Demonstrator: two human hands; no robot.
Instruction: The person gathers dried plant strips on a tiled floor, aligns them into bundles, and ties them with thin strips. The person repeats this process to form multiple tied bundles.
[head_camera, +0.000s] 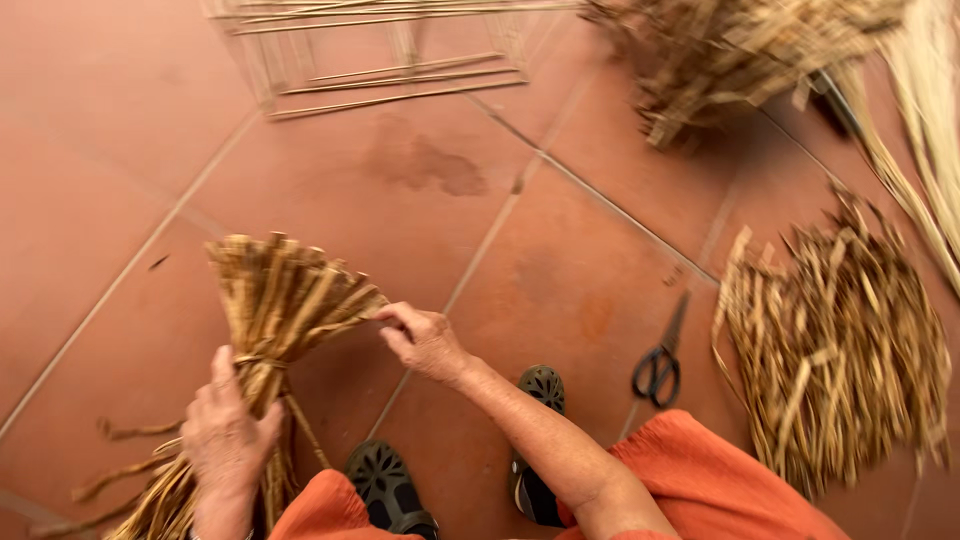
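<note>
A tied bundle of dried straw strips (275, 320) is held upright over the tiled floor (420, 170), gripped around its bound waist by the left hand (228, 430), while strips at its fanned top edge are pinched lightly by the fingers of the right hand (425, 340). The binding appears already made and the top is being evened. A large loose pile of strips (840, 350) lies unbundled, with black-handled scissors (660, 360) just beside it.

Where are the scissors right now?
The scissors lie on the tiled floor right of centre in the head view, untouched, between the person's right hand and the loose pile of dried strips.
</note>
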